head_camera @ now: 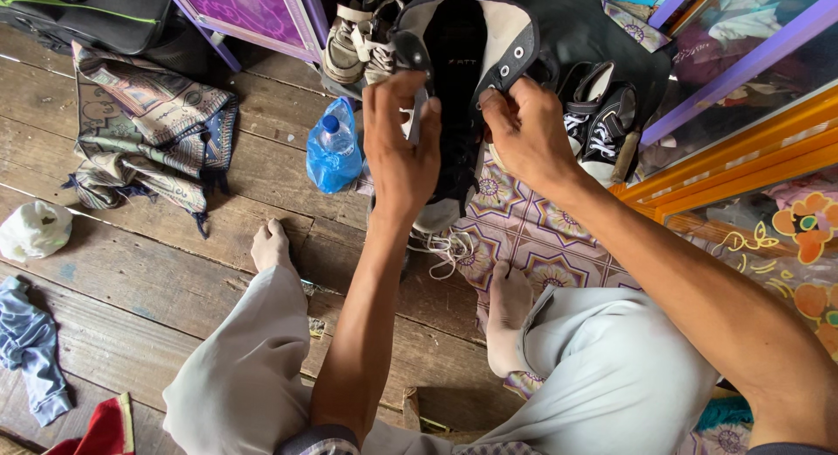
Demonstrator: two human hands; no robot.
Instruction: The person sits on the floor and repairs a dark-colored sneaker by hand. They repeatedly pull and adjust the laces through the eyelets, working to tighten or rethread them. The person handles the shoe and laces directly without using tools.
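Floor [175, 272]: wood planks, patterned mat [541, 237] under the work. Shoe [458, 62]: black high-top, held up over mat, tongue facing viewer. Left hand [401, 149] fingers pinch left eyelet flap; right hand [524, 127] fingers pinch right flap at an eyelet. White lace [441, 245] hangs loose below. Step, prob.: lacing. Next needs lace tip fed thru eyelet.

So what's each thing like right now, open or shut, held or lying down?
Left hand: fingers gripping the shoe's left eyelet flap.
Right hand: fingers pinching the right flap.
Black and white shoe: held up, opened wide, eyelets bare.
White lace: loose, hanging under the shoe.
Water bottle: capped, inside a blue bag.
Patterned cloth: crumpled on the floor.
Small black sneakers: laced, lying by the cabinet.
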